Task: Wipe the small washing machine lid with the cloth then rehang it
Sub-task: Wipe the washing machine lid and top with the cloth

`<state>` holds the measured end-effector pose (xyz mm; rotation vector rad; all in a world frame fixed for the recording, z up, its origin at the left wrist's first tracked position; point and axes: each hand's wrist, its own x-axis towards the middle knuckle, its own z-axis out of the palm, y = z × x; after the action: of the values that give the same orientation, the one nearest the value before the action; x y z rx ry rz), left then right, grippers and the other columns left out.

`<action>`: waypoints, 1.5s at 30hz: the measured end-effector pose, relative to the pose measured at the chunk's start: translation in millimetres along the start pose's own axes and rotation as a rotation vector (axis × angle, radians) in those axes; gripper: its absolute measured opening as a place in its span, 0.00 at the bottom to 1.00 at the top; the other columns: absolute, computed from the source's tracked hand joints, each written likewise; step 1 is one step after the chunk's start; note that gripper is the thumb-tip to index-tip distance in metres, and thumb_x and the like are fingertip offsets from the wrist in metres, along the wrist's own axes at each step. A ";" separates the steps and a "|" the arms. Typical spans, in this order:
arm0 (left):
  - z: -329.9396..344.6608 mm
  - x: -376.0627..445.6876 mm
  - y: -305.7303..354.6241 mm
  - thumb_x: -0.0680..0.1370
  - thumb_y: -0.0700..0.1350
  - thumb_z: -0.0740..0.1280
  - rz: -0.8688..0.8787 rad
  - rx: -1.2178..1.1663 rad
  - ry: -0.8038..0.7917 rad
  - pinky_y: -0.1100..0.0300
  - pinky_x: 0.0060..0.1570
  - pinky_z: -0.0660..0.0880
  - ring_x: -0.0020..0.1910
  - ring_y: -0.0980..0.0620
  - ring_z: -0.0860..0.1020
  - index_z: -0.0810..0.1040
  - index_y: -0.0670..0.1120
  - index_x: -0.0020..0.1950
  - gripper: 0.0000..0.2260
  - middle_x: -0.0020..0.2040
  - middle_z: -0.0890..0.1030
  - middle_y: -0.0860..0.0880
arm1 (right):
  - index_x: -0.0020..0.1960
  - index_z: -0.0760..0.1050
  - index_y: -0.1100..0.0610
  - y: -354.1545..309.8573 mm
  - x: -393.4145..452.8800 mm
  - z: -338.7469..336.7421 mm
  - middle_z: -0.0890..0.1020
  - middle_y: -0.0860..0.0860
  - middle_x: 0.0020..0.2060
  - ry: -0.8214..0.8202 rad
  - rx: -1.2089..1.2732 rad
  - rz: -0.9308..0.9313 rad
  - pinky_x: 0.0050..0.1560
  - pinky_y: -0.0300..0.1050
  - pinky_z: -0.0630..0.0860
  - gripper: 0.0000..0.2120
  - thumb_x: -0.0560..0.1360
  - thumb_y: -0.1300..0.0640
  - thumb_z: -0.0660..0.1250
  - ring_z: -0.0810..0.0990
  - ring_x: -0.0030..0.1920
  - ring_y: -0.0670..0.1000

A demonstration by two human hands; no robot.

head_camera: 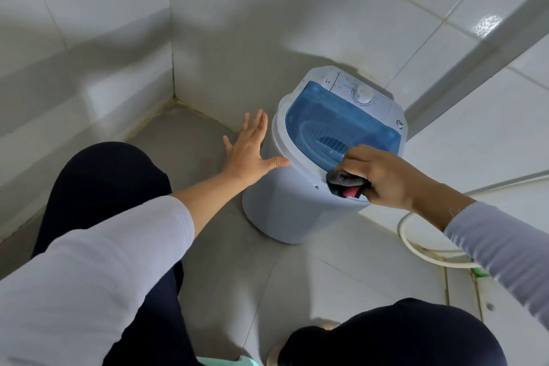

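Observation:
A small white washing machine [285, 211] stands on the floor in a tiled corner. Its see-through blue lid [332, 119] lies flat and closed, with a white dial panel [363, 94] behind it. My right hand [383, 178] grips a bunched dark cloth [346, 183] with a pink patch, pressed on the lid's near rim. My left hand [252, 148] is spread flat with fingers apart against the machine's left side, thumb touching the rim.
White tiled walls close in on the left, back and right. A cream hose [416, 249] curls on the floor right of the machine. My dark-trousered knees [101, 181] fill the lower left and lower right.

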<state>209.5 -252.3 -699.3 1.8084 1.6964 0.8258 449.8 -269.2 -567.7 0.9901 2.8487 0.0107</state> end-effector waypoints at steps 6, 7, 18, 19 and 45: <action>2.2 1.5 -1.7 0.71 0.64 0.66 0.024 -0.031 -0.021 0.29 0.69 0.43 0.78 0.52 0.40 0.47 0.51 0.78 0.44 0.79 0.46 0.55 | 0.43 0.79 0.64 -11.0 22.2 2.1 0.78 0.57 0.35 0.020 0.009 0.001 0.32 0.44 0.70 0.13 0.59 0.70 0.63 0.76 0.36 0.59; 2.4 1.7 -2.1 0.71 0.64 0.66 0.029 -0.036 -0.021 0.29 0.69 0.43 0.78 0.51 0.40 0.48 0.51 0.78 0.43 0.79 0.46 0.55 | 0.43 0.79 0.64 -12.4 28.0 2.7 0.78 0.57 0.36 0.023 0.010 -0.003 0.32 0.45 0.71 0.13 0.60 0.69 0.63 0.76 0.36 0.60; 2.4 1.5 -1.3 0.69 0.64 0.69 0.002 -0.125 -0.024 0.29 0.68 0.43 0.78 0.51 0.41 0.53 0.52 0.78 0.43 0.79 0.48 0.55 | 0.40 0.77 0.66 -25.3 107.9 -3.7 0.77 0.61 0.36 0.071 -0.027 0.024 0.30 0.45 0.67 0.07 0.62 0.70 0.67 0.77 0.37 0.61; 3.1 1.8 -1.9 0.69 0.64 0.69 0.000 -0.131 -0.026 0.28 0.68 0.43 0.78 0.51 0.40 0.53 0.53 0.78 0.43 0.79 0.48 0.55 | 0.40 0.77 0.66 -24.2 113.8 -4.0 0.77 0.61 0.37 0.073 -0.029 0.038 0.29 0.44 0.67 0.07 0.62 0.70 0.67 0.77 0.38 0.62; -29.7 35.0 4.4 0.66 0.65 0.70 -0.136 -0.294 -0.172 0.31 0.71 0.44 0.77 0.55 0.37 0.43 0.50 0.78 0.52 0.79 0.44 0.55 | 0.43 0.82 0.58 16.2 142.9 -8.4 0.82 0.53 0.38 0.136 -0.027 -0.168 0.37 0.49 0.75 0.13 0.66 0.61 0.60 0.77 0.40 0.58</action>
<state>191.6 -218.8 -673.1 1.5037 1.4838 0.7907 347.6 -167.8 -575.2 0.7693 3.0371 0.1036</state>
